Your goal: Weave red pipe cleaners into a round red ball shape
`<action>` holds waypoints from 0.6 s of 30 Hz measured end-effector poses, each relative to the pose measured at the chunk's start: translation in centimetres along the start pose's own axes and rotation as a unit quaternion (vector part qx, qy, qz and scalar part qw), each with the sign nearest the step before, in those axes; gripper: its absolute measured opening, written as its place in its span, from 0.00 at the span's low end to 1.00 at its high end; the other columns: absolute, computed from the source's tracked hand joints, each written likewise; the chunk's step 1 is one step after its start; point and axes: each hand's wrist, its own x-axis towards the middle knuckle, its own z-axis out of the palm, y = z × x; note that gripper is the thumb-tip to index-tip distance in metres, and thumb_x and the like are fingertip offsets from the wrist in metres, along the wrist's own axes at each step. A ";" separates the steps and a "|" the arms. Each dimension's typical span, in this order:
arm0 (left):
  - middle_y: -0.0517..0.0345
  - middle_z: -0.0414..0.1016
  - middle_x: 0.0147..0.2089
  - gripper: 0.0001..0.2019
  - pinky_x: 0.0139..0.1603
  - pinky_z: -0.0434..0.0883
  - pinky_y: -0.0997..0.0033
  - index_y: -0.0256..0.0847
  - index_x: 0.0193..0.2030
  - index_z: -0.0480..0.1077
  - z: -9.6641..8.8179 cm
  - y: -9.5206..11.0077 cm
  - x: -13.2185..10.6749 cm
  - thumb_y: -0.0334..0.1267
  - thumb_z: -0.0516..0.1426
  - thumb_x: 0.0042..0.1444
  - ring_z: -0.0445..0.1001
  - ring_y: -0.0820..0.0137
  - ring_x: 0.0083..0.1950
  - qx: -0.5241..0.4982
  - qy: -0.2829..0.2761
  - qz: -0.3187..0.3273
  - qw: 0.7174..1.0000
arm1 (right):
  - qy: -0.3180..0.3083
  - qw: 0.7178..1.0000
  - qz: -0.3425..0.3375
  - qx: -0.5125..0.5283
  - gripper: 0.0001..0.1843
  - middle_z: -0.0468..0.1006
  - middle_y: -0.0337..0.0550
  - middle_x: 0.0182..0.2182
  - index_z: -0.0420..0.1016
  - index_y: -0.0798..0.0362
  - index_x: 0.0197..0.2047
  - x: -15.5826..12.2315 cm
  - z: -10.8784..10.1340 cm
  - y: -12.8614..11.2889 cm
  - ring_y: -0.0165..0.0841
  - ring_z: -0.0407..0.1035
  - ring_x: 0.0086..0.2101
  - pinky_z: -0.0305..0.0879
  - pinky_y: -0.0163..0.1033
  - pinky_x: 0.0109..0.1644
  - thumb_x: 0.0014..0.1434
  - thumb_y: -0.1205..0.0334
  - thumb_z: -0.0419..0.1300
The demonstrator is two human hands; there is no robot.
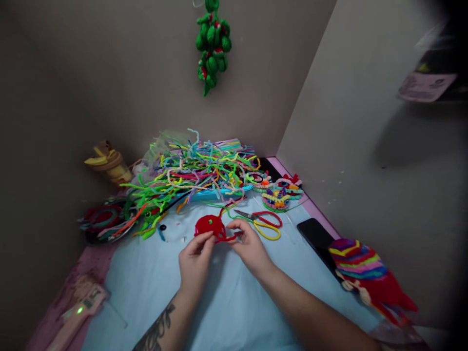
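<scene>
A round red pipe-cleaner piece (209, 224) with a small green spot is held above the blue cloth (234, 302). My left hand (197, 249) pinches its lower edge between thumb and fingers. On the other side, my right hand (246, 243) has its fingers closed on a red strand (231, 239) running from the piece. Scissors (268, 226) with one red and one yellow handle lie just beyond my right hand, blades partly apart.
A tangled heap of colourful pipe cleaners (204, 168) fills a blue tray (212, 195) at the back. Small fuzzy figures (276, 200), a black phone (316, 236) and a striped red figure (365, 268) line the right side. A pink glue gun (86, 302) lies at left, near a dark bowl (98, 236).
</scene>
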 end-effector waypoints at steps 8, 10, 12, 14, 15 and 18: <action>0.54 0.81 0.34 0.09 0.39 0.74 0.69 0.41 0.34 0.78 0.2 0.2 -0.1 0.40 0.63 0.45 0.78 0.67 0.35 -0.016 -0.011 -0.012 1.000 | -0.013 0.995 -0.072 -0.067 0.02 0.72 0.38 0.26 0.74 0.52 0.28 -1.0 0.5 -1.5 0.31 0.66 0.30 0.62 0.36 0.35 0.52 0.65 0.61; 0.54 0.81 0.32 0.09 0.37 0.74 0.70 0.40 0.33 0.78 0.3 0.3 0.0 0.40 0.64 0.44 0.78 0.67 0.33 -0.028 -0.007 -0.024 0.999 | 0.006 0.994 -0.069 -0.081 0.04 0.72 0.38 0.25 0.74 0.52 0.27 -0.8 0.3 -1.5 0.31 0.66 0.29 0.61 0.36 0.34 0.52 0.66 0.61; 0.55 0.80 0.30 0.09 0.34 0.73 0.71 0.39 0.32 0.78 0.3 0.4 0.0 0.40 0.64 0.43 0.77 0.68 0.31 -0.042 -0.002 -0.040 0.998 | 0.013 0.991 -0.080 -0.104 0.04 0.73 0.38 0.24 0.73 0.52 0.26 -0.4 -0.2 -1.5 0.31 0.66 0.29 0.61 0.36 0.34 0.53 0.67 0.60; 0.55 0.80 0.29 0.09 0.32 0.73 0.72 0.38 0.31 0.78 0.4 0.5 0.0 0.40 0.65 0.42 0.77 0.69 0.30 -0.057 0.005 -0.053 0.997 | 0.022 0.988 -0.095 -0.121 0.05 0.72 0.37 0.24 0.72 0.52 0.26 0.1 -0.8 -1.3 0.31 0.65 0.29 0.60 0.36 0.34 0.53 0.66 0.59; 0.55 0.80 0.28 0.09 0.32 0.73 0.72 0.38 0.31 0.78 0.4 0.5 0.0 0.40 0.65 0.42 0.77 0.69 0.29 -0.063 0.010 -0.057 0.996 | 0.029 0.987 -0.096 -0.122 0.06 0.72 0.37 0.24 0.72 0.52 0.26 0.4 -1.1 -1.1 0.31 0.65 0.29 0.60 0.36 0.33 0.54 0.65 0.59; 0.55 0.80 0.28 0.09 0.32 0.73 0.72 0.38 0.30 0.78 0.5 0.5 -0.1 0.40 0.65 0.42 0.77 0.68 0.29 -0.073 0.010 -0.051 0.996 | 0.047 0.993 -0.054 -0.095 0.07 0.71 0.37 0.24 0.71 0.53 0.27 1.3 -2.0 -0.5 0.31 0.64 0.27 0.60 0.35 0.31 0.55 0.60 0.58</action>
